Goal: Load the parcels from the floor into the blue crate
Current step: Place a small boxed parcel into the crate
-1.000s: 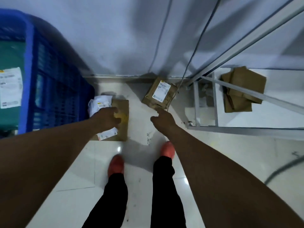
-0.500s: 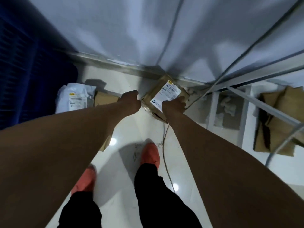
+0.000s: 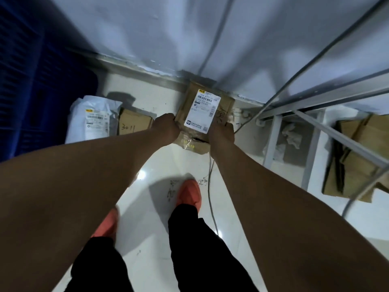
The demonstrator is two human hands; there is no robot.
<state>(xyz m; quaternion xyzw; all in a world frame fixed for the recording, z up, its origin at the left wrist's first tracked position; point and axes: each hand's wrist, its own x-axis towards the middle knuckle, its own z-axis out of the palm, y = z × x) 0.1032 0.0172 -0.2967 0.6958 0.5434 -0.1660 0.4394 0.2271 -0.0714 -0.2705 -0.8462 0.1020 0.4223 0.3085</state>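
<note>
A brown cardboard parcel (image 3: 223, 106) with a white shipping label leans against the base of the wall. My left hand (image 3: 166, 129) grips its left edge and my right hand (image 3: 221, 133) grips its right lower edge. To the left on the floor lie a white plastic mailer parcel (image 3: 92, 121) with a label and a flat brown box (image 3: 134, 123) marked 3011, partly hidden by my left arm. The blue crate (image 3: 31, 81) stands at the far left, only its dark slatted wall in view.
A white metal rack frame (image 3: 315, 127) stands at the right with flattened cardboard (image 3: 357, 161) and crumpled paper under it. A grey cable (image 3: 210, 186) runs across the glossy white floor by my feet in orange shoes. The wall is just behind the parcel.
My left hand left the flat box and moved right. Both hands closed in on the leaning parcel and now grip its two sides. My view shifted closer and to the right.
</note>
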